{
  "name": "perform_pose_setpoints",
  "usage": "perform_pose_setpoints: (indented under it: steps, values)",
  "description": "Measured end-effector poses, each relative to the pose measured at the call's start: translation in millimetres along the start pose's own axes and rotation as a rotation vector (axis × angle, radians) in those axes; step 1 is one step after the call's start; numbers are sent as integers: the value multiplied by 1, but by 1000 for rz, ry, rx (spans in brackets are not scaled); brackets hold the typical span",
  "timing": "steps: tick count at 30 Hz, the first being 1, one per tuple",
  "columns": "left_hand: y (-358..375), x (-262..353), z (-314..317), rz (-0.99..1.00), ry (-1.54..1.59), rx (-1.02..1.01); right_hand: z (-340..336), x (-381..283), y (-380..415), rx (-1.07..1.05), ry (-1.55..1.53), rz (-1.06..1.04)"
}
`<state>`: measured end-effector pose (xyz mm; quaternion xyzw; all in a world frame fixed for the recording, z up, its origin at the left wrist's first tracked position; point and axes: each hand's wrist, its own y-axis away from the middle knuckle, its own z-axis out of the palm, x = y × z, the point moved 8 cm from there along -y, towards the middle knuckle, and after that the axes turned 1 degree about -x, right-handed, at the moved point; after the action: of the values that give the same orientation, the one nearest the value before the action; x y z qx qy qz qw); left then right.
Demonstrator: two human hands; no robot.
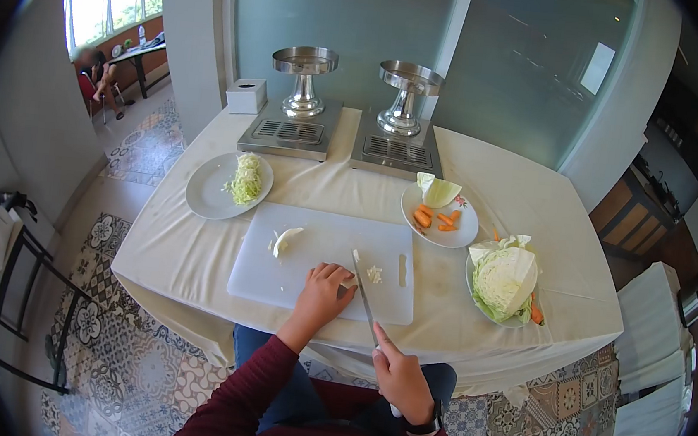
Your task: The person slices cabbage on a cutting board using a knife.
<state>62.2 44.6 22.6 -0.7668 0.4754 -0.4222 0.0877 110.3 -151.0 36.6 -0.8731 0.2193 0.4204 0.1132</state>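
Observation:
A white cutting board [326, 237] lies in front of me. My left hand [326, 295] rests on it, fingers curled and pressed down on a small pale piece of cabbage [349, 282], mostly hidden under the fingertips. In my right hand [403, 382] is a knife [366, 301], gripped by the handle, index finger along the top of the blade. The blade points away from me, just right of the left fingertips. Small chopped bits [374, 275] lie right of the blade. A larger white cabbage piece [285, 241] sits farther left on the board.
A plate [206, 189] of shredded cabbage [244, 180] stands at the back left. Behind the board's right corner, another plate [462, 233] carries carrots [422, 216] and a cabbage wedge [437, 192]. A cut cabbage [506, 277] is at right. Two metal stands [304, 89] are at the back.

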Motion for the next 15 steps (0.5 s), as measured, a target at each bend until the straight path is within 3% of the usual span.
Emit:
perform_pose_setpoints:
  steps: [15]
  values:
    - [0,-1,-1,-3,10,12,-4,-15,-5,0,96,-39]
